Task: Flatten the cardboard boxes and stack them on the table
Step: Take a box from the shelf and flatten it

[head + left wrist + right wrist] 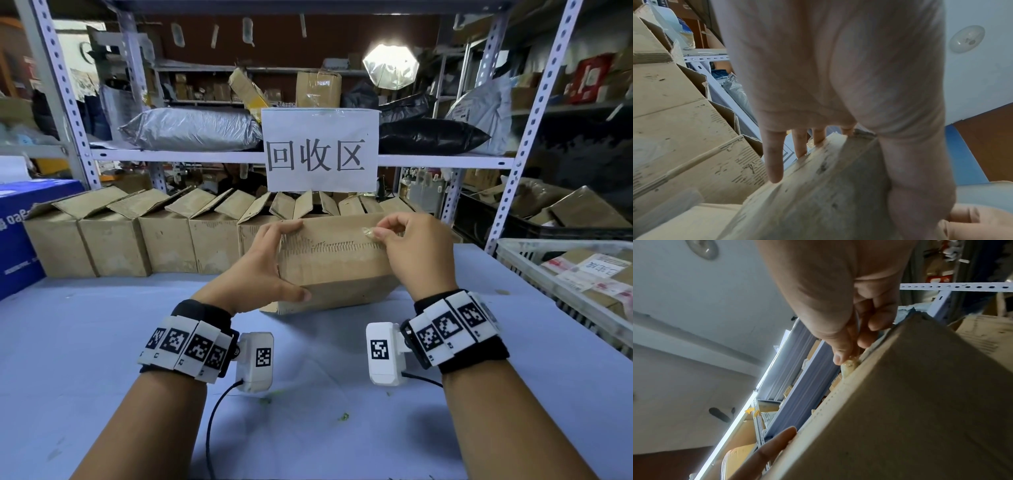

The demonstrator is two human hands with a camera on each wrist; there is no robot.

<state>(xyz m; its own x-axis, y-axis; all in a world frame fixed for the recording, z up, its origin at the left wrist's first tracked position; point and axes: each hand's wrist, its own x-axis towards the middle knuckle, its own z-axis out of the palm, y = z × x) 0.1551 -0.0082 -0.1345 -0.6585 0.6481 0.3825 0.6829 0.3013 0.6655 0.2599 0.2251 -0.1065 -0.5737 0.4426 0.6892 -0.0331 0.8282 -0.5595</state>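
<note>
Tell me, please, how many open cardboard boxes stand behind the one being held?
5 show fronts, left to right: first box, second box, third box, fourth box, fifth box beside the held box. Flaps further right suggest more hidden behind it.

A closed brown cardboard box (pixel 337 260) is sitting tilted on the pale blue bench (pixel 308 394), its near edge raised. The left hand (pixel 265 265) is gripping the box's left end, fingers over the top and thumb along the lower front. The right hand (pixel 416 250) is pinching a crumpled scrap of clear tape (pixel 368 232) at the box's upper front. Behind, a row of open-flapped brown cardboard boxes (pixel 137 236) is standing under a white paper sign (pixel 320 150) hanging from the grey metal shelf (pixel 171 156).
</note>
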